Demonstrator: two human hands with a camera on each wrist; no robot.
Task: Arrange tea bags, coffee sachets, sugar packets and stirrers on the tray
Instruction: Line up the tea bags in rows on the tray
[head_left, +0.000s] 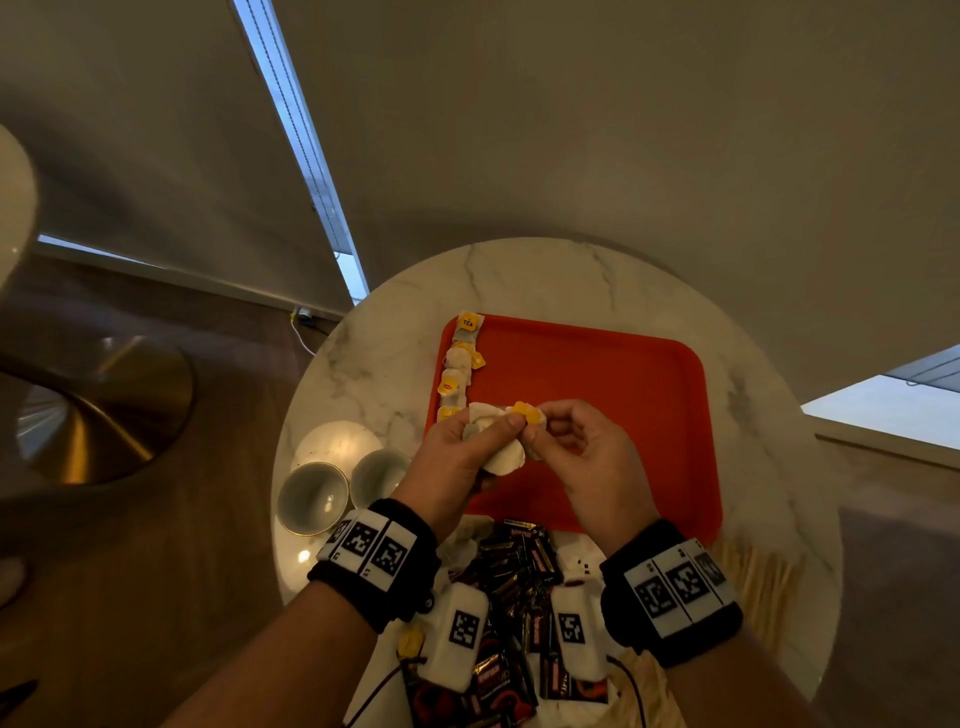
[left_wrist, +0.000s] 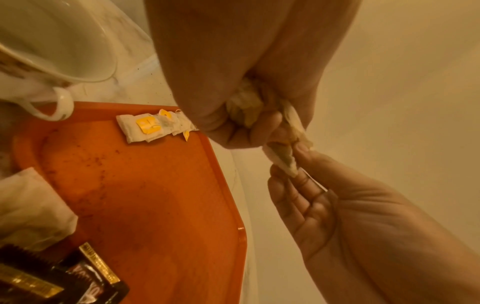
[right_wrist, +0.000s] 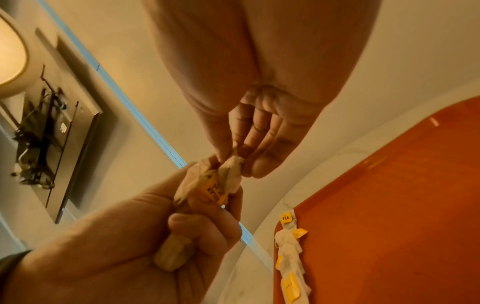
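Both hands on tea bags above the tray.
I had my left hand (head_left: 457, 457) clutching a bunch of tea bags (head_left: 498, 441); my right hand (head_left: 587, 457) pinched one bag's end (left_wrist: 283, 160) right beside it. Below the grip sat the orange tray (head_left: 597, 374); left of it, a row of tea bags (head_left: 460, 364) lay along the tray's edge.

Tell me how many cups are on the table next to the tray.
2. Both sit on the marble table left of the orange tray: one cup nearer the table's left edge, the other cup beside it, closer to the tray. More may be hidden beneath the arms.
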